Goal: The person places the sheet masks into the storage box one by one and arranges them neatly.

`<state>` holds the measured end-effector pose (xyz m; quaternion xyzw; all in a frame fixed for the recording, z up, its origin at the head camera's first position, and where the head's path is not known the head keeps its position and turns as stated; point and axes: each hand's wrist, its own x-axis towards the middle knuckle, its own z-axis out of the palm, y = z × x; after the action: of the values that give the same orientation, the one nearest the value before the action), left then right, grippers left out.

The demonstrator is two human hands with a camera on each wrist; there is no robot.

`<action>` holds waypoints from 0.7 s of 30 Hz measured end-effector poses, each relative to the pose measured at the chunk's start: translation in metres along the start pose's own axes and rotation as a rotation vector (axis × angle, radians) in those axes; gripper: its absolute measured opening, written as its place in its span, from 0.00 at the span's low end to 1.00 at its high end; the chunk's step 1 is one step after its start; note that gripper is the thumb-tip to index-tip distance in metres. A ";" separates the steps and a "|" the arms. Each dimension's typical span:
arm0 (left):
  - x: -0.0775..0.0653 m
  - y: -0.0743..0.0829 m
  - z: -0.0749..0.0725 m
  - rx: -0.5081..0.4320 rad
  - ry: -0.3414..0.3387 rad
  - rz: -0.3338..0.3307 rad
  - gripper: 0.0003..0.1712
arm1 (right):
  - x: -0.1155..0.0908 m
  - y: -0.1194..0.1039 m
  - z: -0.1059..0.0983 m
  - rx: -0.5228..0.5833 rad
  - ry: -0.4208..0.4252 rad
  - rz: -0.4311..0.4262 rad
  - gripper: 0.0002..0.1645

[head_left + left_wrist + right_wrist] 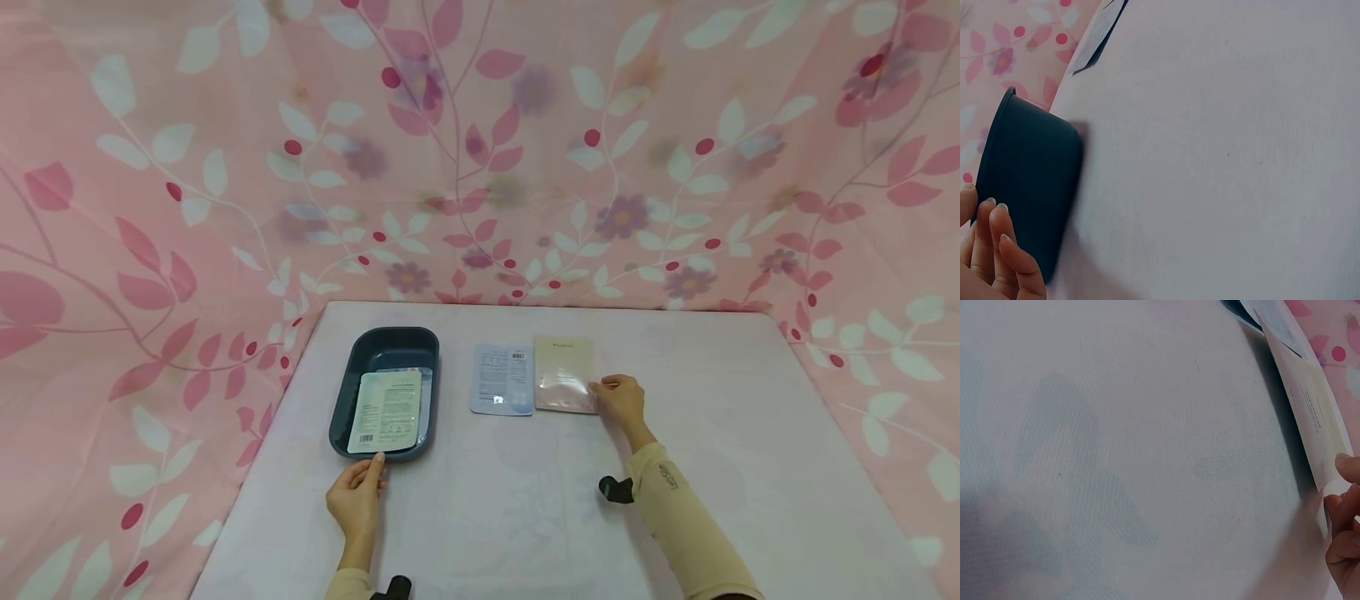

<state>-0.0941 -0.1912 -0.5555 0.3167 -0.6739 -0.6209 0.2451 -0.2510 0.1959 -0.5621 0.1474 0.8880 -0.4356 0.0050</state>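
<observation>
At its near rim, a dark teal plastic tray [339, 400] is pinched by my left hand [356, 500]. The left wrist view shows the thumb at the tray's rim and the other fingers [1002, 228] against its outer wall [1035, 156]. A pale green sachet [386, 412] lies in the tray on top of a light blue one [426, 400]. To the right, my right hand [624, 404] pinches the lower right edge of a flat beige sachet [564, 371], which looks slightly raised in the right wrist view. Beside it lies a light blue sachet [501, 382] with printed text and a barcode.
A white cloth covers the table [517, 508]. Pink floral fabric [480, 167] hangs behind the table and along both sides. Black wrist mounts [617, 490] sit at both sleeves.
</observation>
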 end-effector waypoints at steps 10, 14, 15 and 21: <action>0.001 0.000 0.000 0.027 -0.002 0.000 0.15 | -0.006 -0.006 0.002 -0.031 -0.011 -0.024 0.22; 0.001 0.000 0.000 0.027 0.001 0.001 0.14 | -0.010 -0.010 0.000 -0.031 -0.027 -0.015 0.22; 0.001 0.000 0.001 0.018 0.002 0.001 0.14 | -0.010 -0.011 0.000 -0.033 -0.031 -0.014 0.22; 0.000 -0.001 0.000 0.008 0.007 -0.001 0.14 | -0.010 -0.009 0.001 -0.062 -0.037 -0.029 0.22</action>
<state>-0.0947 -0.1913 -0.5564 0.3201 -0.6754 -0.6171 0.2460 -0.2438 0.1873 -0.5539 0.1262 0.9028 -0.4106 0.0197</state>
